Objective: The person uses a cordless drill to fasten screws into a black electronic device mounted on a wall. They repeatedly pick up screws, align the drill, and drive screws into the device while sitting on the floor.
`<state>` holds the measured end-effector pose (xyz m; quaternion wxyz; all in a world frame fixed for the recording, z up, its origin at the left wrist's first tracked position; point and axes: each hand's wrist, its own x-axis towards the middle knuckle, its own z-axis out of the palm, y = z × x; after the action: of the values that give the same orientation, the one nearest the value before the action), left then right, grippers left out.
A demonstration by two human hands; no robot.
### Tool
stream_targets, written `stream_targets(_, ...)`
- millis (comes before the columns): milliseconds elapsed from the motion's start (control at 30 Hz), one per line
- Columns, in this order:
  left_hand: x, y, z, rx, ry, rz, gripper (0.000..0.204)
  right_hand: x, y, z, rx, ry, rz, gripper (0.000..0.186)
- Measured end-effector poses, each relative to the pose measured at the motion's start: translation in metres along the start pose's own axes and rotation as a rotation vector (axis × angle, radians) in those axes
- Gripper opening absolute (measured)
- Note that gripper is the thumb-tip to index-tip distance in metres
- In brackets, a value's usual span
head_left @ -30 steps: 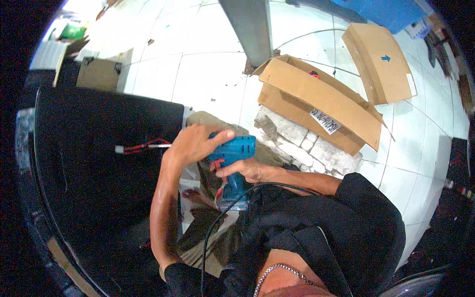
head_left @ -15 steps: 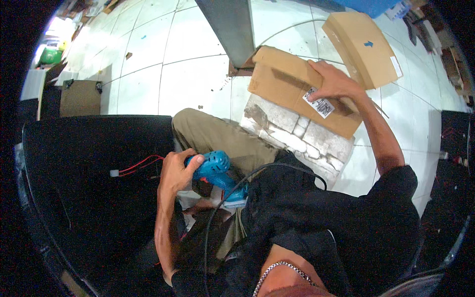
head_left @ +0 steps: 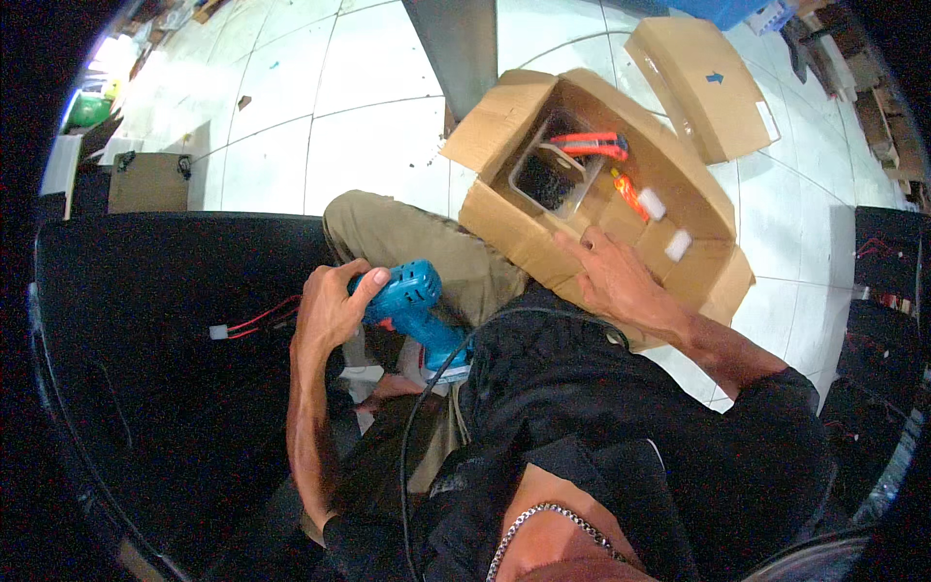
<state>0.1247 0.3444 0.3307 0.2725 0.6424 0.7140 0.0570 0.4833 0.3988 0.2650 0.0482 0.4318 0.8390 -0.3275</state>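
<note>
A: Bottom of the frame first: black shirt, a chain at the neck, and a dark cable (head_left: 419, 427) running up the middle toward the drill (head_left: 415, 308).

B: And the left hand (head_left: 328, 312)?

A: Its grip is closed around the blue drill, left of centre, fingers wrapped over the top of the body. The drill sits low, over the lap, beside the big black panel (head_left: 165, 320) that fills the left side. A red wire pair with a white plug (head_left: 221, 332) lies on that panel, just left of the hand.

B: Right hand (head_left: 613, 276)?

A: Right of centre, fingers spread flat on the front wall of the open carton (head_left: 524, 238). That grip is loose, holding nothing, only touching cardboard.

B: What's inside?

A: A clear tub (head_left: 555, 177) with something dark in it, red-handled pliers (head_left: 587, 145) behind it, an orange tool (head_left: 630, 192), and two small white pieces (head_left: 664, 225).

B: How would you handle this well?

A: My read: keep the drill parked and pointed away from the leg, finger clear of the trigger, while the free hand works the box. Steady the carton wall so it doesn't tip, and mind the cable across the lap.

B: Farther out?

A: White floor tiles, a second carton (head_left: 703, 87) at upper right, a brown box (head_left: 147, 182) at upper left.
</note>
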Motion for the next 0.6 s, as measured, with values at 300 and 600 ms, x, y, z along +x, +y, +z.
stream_targets(300, 0.007, -0.008, 0.002, -0.06, 0.021, 0.004, 0.062, 0.004, 0.024, 0.056, 0.195, -0.117, 0.09, 0.065)
stream_targets(600, 0.007, -0.026, -0.005, -0.137, 0.038, -0.005, 0.06, -0.011, 0.03, 0.053, 0.389, -0.121, -0.189, 0.047)
